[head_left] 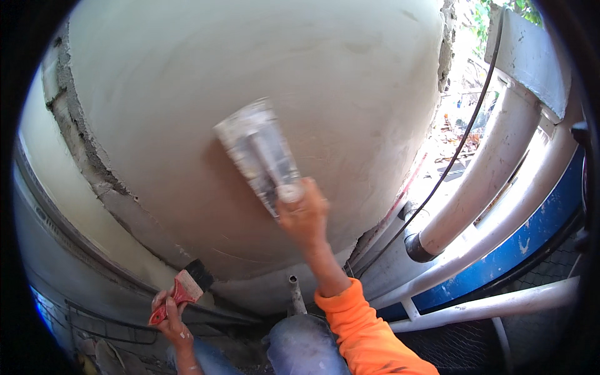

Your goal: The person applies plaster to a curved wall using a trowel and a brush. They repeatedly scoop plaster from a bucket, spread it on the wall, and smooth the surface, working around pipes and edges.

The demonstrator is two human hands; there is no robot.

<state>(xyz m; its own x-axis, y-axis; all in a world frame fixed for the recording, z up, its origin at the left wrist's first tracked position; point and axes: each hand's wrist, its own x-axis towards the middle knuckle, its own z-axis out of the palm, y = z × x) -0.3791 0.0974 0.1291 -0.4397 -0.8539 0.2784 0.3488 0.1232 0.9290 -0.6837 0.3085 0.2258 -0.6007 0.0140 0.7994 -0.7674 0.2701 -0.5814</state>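
My right hand (305, 211) is closed round the handle of a plastering trowel (261, 150), its long flat blade smeared with plaster and laid against the wall. The trowel is slightly blurred. Smooth grey-beige plaster (350, 94) covers the wall around it, with faint streaks and damp patches. At the lower left, my left hand (170, 315) grips a paintbrush (187, 287) by its red handle. The brush has dark bristles pointing up and to the right, near the wall's lower edge. White specks mark my left wrist.
Rough broken mortar edges (84, 134) border the plaster at left. On the right are thick white pipes (481, 187), a hanging black cable (465, 137), a white railing (494, 306) and a blue curved surface (494, 272). A short metal tube (296, 294) rises near my knee (306, 347).
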